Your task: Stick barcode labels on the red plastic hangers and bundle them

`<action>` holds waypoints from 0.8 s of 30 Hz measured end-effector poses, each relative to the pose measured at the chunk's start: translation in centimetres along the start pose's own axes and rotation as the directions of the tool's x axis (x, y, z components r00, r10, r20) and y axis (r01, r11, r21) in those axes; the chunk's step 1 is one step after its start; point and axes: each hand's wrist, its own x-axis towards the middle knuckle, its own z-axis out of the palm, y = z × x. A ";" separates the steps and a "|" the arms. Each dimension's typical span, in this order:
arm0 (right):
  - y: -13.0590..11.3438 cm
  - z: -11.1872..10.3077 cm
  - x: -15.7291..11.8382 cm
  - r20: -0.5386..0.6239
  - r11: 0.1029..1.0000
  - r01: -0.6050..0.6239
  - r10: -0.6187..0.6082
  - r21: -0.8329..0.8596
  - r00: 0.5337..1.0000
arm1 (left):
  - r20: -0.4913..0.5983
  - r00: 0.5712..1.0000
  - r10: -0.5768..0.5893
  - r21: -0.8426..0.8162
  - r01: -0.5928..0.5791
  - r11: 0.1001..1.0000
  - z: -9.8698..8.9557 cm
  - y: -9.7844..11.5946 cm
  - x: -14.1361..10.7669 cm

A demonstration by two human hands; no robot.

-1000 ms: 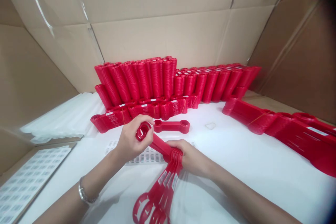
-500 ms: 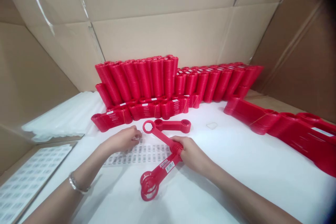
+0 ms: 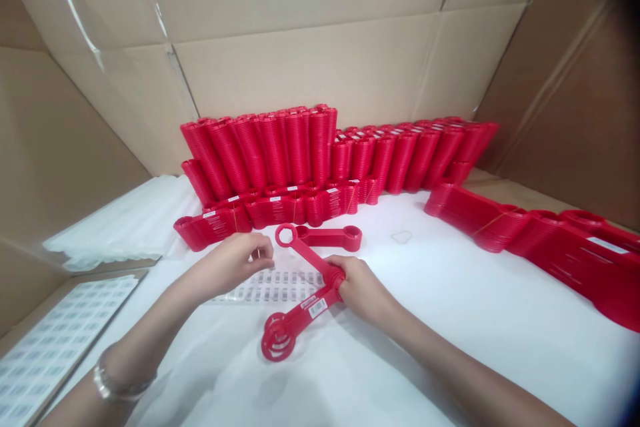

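My right hand (image 3: 363, 287) grips several flat red plastic ring wrenches (image 3: 305, 255) at one end. They fan out: one points up and left, the others down and left, with white barcode labels (image 3: 318, 307) on the lower ones. My left hand (image 3: 245, 260) has thumb and fingertips pinched together over the label sheet (image 3: 270, 287); whatever is between them is too small to make out. This sheet of printed stickers lies on the white table, partly covered by my left hand and the red wrenches. Just behind them is a small stack of the same wrenches (image 3: 330, 237).
Tall stacks of red wrenches (image 3: 273, 150) line the cardboard wall (image 3: 310, 67). Banded bundles (image 3: 225, 223) lie before them, and more bundles (image 3: 480, 213) at right. A rubber band (image 3: 401, 237) rests on the table. White foam sleeves (image 3: 125, 220) and another label sheet (image 3: 65, 333) are at left.
My left hand has lifted slightly off the label sheet, toward the held wrenches. The fanned wrenches in my right hand have shifted a little up and left.
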 end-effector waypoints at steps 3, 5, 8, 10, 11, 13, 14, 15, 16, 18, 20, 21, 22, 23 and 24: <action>0.0 0.1 0.0 -0.021 1.000 0.029 -0.029 -0.011 0.999 | -0.179 0.982 0.064 -0.234 -0.106 0.967 0.3 2.8 -0.6; -0.1 0.2 -0.1 -0.038 0.999 0.051 -0.051 -0.013 0.998 | -0.292 0.955 0.053 -0.312 -0.147 0.938 1.5 4.2 -0.6; -0.3 0.1 -0.3 -0.053 0.996 0.084 -0.085 -0.006 0.995 | -0.364 0.931 0.028 -0.347 -0.164 0.924 3.3 4.8 -0.1; -0.4 0.1 -0.5 -0.053 0.995 0.096 -0.096 -0.003 0.994 | -0.391 0.920 0.014 -0.346 -0.161 0.924 4.0 4.8 0.2; -0.5 0.1 -0.5 -0.052 0.995 0.099 -0.098 -0.002 0.994 | -0.406 0.914 0.011 -0.338 -0.162 0.927 4.1 4.7 0.3; -0.7 0.0 -0.7 -0.051 0.996 0.093 -0.093 -0.004 0.994 | -0.433 0.901 0.017 -0.305 -0.165 0.938 4.2 4.6 0.4; -0.7 0.0 -0.7 -0.049 0.996 0.092 -0.092 -0.003 0.995 | -0.440 0.898 0.025 -0.283 -0.165 0.945 4.2 4.5 0.5; -0.8 0.0 -0.7 -0.047 0.996 0.092 -0.092 -0.001 0.995 | -0.446 0.895 0.031 -0.260 -0.163 0.952 4.2 4.5 0.5; -0.8 0.0 -0.7 -0.047 0.996 0.093 -0.093 0.000 0.995 | -0.447 0.894 0.038 -0.240 -0.160 0.957 4.2 4.5 0.5; -0.9 -0.1 -0.7 -0.050 0.995 0.099 -0.099 -0.007 0.994 | -0.446 0.894 0.046 -0.210 -0.155 0.965 4.2 4.5 0.6; -0.9 -0.1 -0.6 -0.056 0.994 0.106 -0.107 -0.024 0.993 | -0.449 0.892 0.051 -0.196 -0.154 0.969 4.3 4.5 0.7; -0.9 -0.1 -0.6 -0.058 0.993 0.109 -0.111 -0.034 0.992 | -0.450 0.891 0.054 -0.190 -0.155 0.969 4.4 4.4 0.7; -1.0 -0.2 -0.6 -0.059 0.993 0.109 -0.112 -0.043 0.992 | -0.452 0.890 0.058 -0.184 -0.156 0.970 4.4 4.4 0.7; -1.0 -0.2 -0.6 -0.058 0.993 0.109 -0.112 -0.051 0.992 | -0.454 0.889 0.060 -0.179 -0.156 0.971 4.4 4.4 0.7; -1.1 -0.2 -0.6 -0.057 0.992 0.109 -0.112 -0.055 0.992 | -0.454 0.889 0.060 -0.173 -0.154 0.973 4.3 4.3 0.6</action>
